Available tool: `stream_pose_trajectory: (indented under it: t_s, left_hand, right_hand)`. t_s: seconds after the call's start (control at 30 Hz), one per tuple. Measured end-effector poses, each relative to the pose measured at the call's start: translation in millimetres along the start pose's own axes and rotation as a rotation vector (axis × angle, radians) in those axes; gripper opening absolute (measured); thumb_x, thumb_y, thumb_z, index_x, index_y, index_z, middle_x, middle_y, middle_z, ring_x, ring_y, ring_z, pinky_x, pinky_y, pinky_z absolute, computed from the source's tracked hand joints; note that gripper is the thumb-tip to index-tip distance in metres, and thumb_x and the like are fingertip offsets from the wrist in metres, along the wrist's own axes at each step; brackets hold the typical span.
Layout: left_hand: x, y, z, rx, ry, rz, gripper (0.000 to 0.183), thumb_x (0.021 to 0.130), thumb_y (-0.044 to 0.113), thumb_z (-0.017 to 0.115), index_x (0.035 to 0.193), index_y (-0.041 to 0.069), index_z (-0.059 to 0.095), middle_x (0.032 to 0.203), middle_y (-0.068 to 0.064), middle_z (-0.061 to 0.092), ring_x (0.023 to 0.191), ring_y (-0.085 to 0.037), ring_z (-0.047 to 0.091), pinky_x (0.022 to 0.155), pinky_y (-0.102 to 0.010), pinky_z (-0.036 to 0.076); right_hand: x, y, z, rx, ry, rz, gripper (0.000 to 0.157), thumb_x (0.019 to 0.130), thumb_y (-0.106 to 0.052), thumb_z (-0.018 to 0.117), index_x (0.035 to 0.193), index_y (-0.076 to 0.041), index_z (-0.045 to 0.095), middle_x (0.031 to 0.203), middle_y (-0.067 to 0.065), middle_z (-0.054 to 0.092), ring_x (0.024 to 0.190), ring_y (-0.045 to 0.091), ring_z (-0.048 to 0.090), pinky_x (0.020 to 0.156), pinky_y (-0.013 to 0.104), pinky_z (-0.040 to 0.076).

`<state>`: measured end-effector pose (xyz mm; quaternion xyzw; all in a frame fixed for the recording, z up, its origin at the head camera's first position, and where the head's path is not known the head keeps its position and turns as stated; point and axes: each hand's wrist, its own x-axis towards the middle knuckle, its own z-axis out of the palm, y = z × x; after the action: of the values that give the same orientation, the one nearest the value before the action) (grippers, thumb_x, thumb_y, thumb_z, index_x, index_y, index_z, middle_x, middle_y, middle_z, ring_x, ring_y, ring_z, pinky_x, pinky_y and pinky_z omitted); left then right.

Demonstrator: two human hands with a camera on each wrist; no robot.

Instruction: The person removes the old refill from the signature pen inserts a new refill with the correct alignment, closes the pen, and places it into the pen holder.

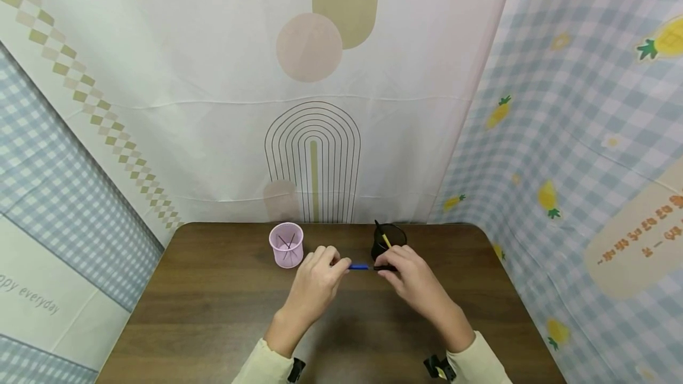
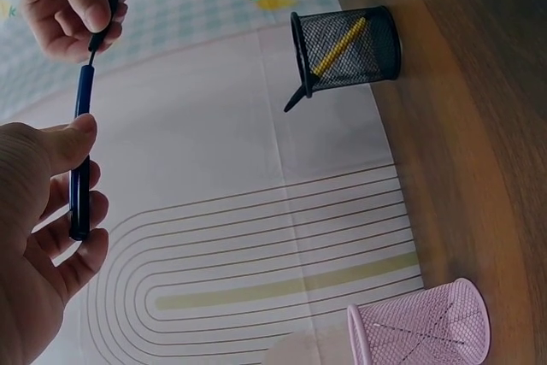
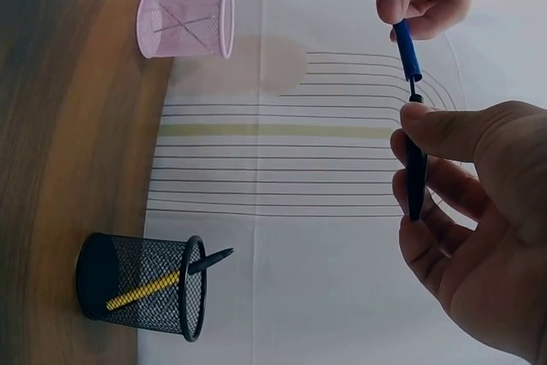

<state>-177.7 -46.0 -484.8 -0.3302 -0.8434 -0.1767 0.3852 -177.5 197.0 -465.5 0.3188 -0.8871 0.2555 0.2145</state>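
My left hand [image 1: 313, 283] pinches a blue pen barrel [image 2: 80, 185] between thumb and fingers. Facing it, my right hand [image 1: 413, 280] grips the pen's black tapered part [image 3: 415, 177]. A thin dark rod [image 3: 413, 88] bridges the small gap between the two parts, which are in line with each other. Both hands are raised over the table, in front of the two cups. Behind the right hand in the head view, a black mesh cup [image 2: 380, 53] has a yellow pen [image 2: 338, 50] with a black end leaning in it.
A pink mesh cup [image 1: 289, 258] stands at the back of the brown wooden table [image 1: 213, 307], left of the black one, with thin dark sticks [image 3: 182, 25] crossed inside. A patterned white curtain [image 1: 213, 153] hangs behind the table, with blue checked cloth [image 1: 533, 153] at the right.
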Motion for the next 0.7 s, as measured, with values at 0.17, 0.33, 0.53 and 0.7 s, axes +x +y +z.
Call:
stream_pose_trajectory:
  t_s: [0.17,0.33,0.53,0.7]
  left_hand:
    - [-0.3,-1.6,0.0,0.005,0.009,-0.003,0.01,0.09,0.018,0.077,0.096,0.012,0.072,0.086,-0.002,0.057,0.076,-0.02,0.054,0.062,-0.03,0.042]
    - [-0.1,-2.3,-0.2,0.001,0.019,0.0,0.01,0.09,0.018,0.076,0.097,0.012,0.072,0.086,-0.002,0.057,0.076,-0.02,0.055,0.062,-0.03,0.043]
    - [-0.2,-1.6,-1.2,-0.004,0.0,-0.009,0.009,0.092,0.019,0.074,0.098,0.013,0.072,0.088,-0.002,0.058,0.077,-0.02,0.055,0.062,-0.031,0.044]
    - [-0.9,-2.1,-1.4,-0.009,0.004,-0.009,0.009,0.092,0.019,0.074,0.098,0.012,0.072,0.088,-0.002,0.058,0.078,-0.02,0.055,0.063,-0.031,0.044]
  right_hand:
    - [-0.8,0.1,-1.9,-0.003,-0.011,0.005,0.025,0.082,-0.006,0.085,0.101,-0.019,0.074,0.1,-0.009,0.069,0.091,0.01,0.059,0.075,0.029,0.053]
    - [-1.3,-0.4,-3.3,-0.021,-0.019,0.015,0.025,0.083,-0.008,0.084,0.101,-0.021,0.074,0.101,-0.01,0.068,0.09,0.009,0.058,0.075,0.029,0.053]
    - [-1.3,-1.7,-4.9,-0.031,-0.036,0.048,0.023,0.085,-0.009,0.083,0.101,-0.022,0.074,0.101,-0.01,0.068,0.09,0.009,0.057,0.074,0.029,0.052]
    - [-1.8,-1.7,-4.4,-0.023,-0.022,0.055,0.025,0.083,-0.007,0.085,0.1,-0.022,0.074,0.1,-0.011,0.068,0.088,0.008,0.057,0.072,0.028,0.052]
